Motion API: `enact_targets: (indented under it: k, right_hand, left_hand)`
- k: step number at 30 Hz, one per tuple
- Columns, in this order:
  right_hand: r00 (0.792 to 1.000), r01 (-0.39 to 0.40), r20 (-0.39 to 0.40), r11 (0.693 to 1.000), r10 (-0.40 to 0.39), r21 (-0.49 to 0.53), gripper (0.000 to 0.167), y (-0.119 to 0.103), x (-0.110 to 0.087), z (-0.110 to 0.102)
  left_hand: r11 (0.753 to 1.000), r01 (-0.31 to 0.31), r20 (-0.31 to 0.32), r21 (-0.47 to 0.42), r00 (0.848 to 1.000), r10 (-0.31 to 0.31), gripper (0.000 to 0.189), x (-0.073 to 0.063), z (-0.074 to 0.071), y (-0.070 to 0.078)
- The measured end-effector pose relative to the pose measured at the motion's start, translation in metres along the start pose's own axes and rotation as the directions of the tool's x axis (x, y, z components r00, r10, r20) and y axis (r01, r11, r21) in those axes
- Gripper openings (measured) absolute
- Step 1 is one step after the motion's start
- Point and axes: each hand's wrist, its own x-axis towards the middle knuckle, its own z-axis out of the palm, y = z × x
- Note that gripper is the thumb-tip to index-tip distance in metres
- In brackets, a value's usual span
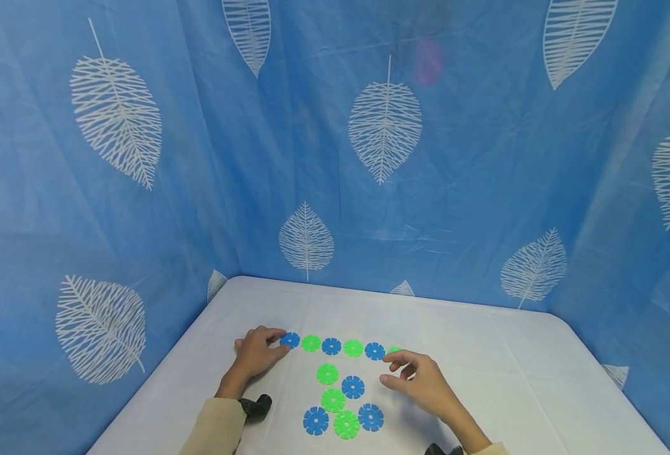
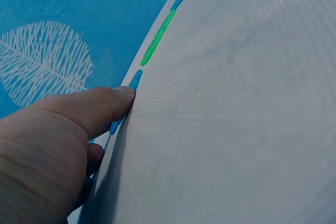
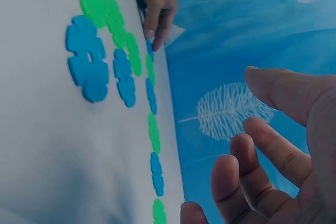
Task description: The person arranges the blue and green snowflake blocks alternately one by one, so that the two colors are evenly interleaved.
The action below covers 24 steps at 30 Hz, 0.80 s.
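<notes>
Thin notched plastic discs, blue and green, lie flat on the white table. Several make a row with alternating colours. At the row's left end, the thumb and index finger of my left hand (image 1: 256,352) pinch a blue disc (image 1: 291,340) by its edges; the left wrist view has the thumb (image 2: 118,100) against that blue disc (image 2: 136,78). My right hand (image 1: 420,382) hovers by the row's right end, fingers loosely bent and holding nothing. It partly covers a green disc (image 1: 393,350) in the head view. Beside that lies another blue disc (image 1: 375,351).
Nearer to me, a looser group holds a green disc (image 1: 327,374), a blue disc (image 1: 353,387) and several more. A blue cloth with white leaf prints (image 1: 385,129) hangs behind and beside the table (image 1: 483,366).
</notes>
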Motion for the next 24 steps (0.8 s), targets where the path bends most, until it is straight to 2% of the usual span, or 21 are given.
enact_targets:
  k: [7,11,24]
  right_hand:
    - [0.996,-0.014,0.091,1.0,0.013,0.012,0.041,0.003,-0.008,0.007]
    - [0.99,-0.036,0.137,0.999,0.032,0.025,0.04,0.005,-0.012,0.007]
    - [0.97,-0.09,0.231,0.994,0.072,0.066,0.043,0.016,-0.018,0.016]
  left_hand:
    - [1.0,-0.011,-0.02,0.006,1.0,0.011,0.036,0.0,0.002,-0.002]
    - [1.0,-0.008,-0.009,-0.001,1.0,0.008,0.036,0.0,0.004,-0.002]
    - [1.0,-0.003,-0.011,0.004,1.0,0.003,0.035,0.0,0.001,0.0]
